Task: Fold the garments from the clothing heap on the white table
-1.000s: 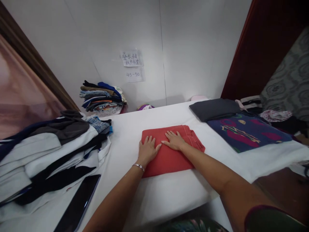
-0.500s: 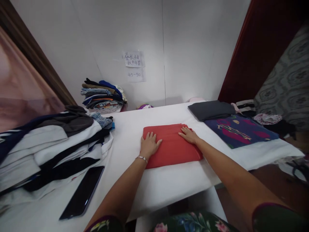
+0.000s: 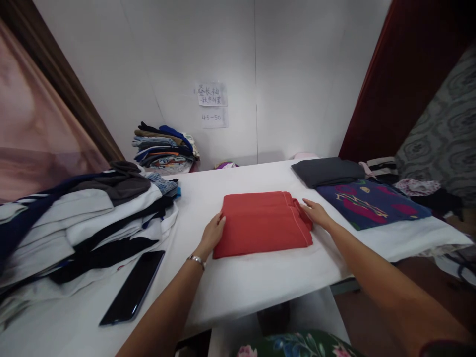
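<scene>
A red folded garment (image 3: 260, 223) lies flat on the white-covered table in front of me, its layered right edge slightly uneven. At its left edge, my left hand (image 3: 213, 232) pinches the cloth, with the thumb near the top and the other fingers partly hidden by the side. My right hand (image 3: 316, 213) is open at the opposite edge, fingers stretched out by the loose red folds; whether the fingertips touch the cloth I cannot tell.
To the left are a heap of clothes (image 3: 89, 218) and a black phone (image 3: 134, 287). A dark grey folded garment (image 3: 327, 171) and a patterned navy one (image 3: 372, 203) lie at right. Behind stands a stack of folded clothes (image 3: 163, 148) by the wall.
Both hands have left the top of the red garment and moved outward to its sides. The left now grips the left edge. The view has shifted slightly.
</scene>
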`<action>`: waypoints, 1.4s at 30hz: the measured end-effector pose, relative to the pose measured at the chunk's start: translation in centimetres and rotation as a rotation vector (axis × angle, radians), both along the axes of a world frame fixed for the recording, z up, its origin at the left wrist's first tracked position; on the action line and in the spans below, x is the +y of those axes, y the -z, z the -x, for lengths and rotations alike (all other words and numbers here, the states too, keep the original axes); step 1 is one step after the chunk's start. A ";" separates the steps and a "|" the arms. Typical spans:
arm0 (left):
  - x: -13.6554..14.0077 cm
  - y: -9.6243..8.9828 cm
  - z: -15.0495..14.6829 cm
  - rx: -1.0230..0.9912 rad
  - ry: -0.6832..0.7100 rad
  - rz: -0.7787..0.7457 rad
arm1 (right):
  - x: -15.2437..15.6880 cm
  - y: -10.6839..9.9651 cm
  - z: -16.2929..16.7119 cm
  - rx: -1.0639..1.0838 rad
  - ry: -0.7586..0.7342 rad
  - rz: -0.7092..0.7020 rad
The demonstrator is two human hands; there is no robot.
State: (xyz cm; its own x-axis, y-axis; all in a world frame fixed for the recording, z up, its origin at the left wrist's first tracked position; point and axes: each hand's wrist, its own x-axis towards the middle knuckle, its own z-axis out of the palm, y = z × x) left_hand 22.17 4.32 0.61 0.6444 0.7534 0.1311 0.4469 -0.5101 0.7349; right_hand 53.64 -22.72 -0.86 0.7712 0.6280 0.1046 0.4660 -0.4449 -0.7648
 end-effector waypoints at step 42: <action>4.7 0.5 3.4 0.228 0.687 -0.776 | -3.8 1.6 0.4 -0.525 -0.732 -0.078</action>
State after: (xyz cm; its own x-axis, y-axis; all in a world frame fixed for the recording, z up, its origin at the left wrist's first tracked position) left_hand 18.79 9.02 0.14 0.9700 -0.0197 0.2421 -0.0289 -0.9990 0.0343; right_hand 53.26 -26.57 -2.44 0.0226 0.9191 0.3934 0.9098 0.1442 -0.3892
